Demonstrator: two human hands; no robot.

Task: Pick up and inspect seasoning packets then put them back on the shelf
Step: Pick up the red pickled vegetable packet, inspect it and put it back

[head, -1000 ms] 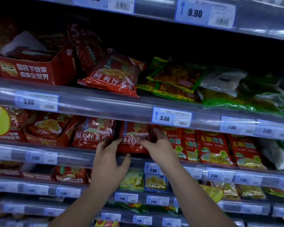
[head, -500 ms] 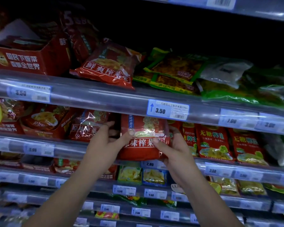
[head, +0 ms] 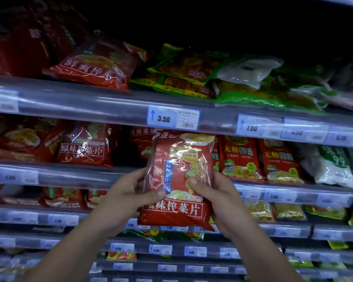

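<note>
A large red seasoning packet [head: 177, 159] with white Chinese lettering and a blue label strip stands upright in front of the shelves, held in both hands. My left hand [head: 124, 198] grips its left edge with the thumb across the front. My right hand [head: 218, 198] grips its right edge, thumb on the front. The packet is clear of the shelf [head: 69, 176] it came from, and a dark gap [head: 128, 151] shows there behind it.
More red packets [head: 86, 147] sit left of the gap and red packets with green print [head: 240, 159] to the right. Above, a shelf rail with a 3.50 price tag [head: 172, 119] carries red and green packets [head: 253, 92]. Lower shelves hold smaller packets.
Both hands pulled the red packet out of the second shelf, drew it toward me and turned it upright. The view tilted slightly upward.
</note>
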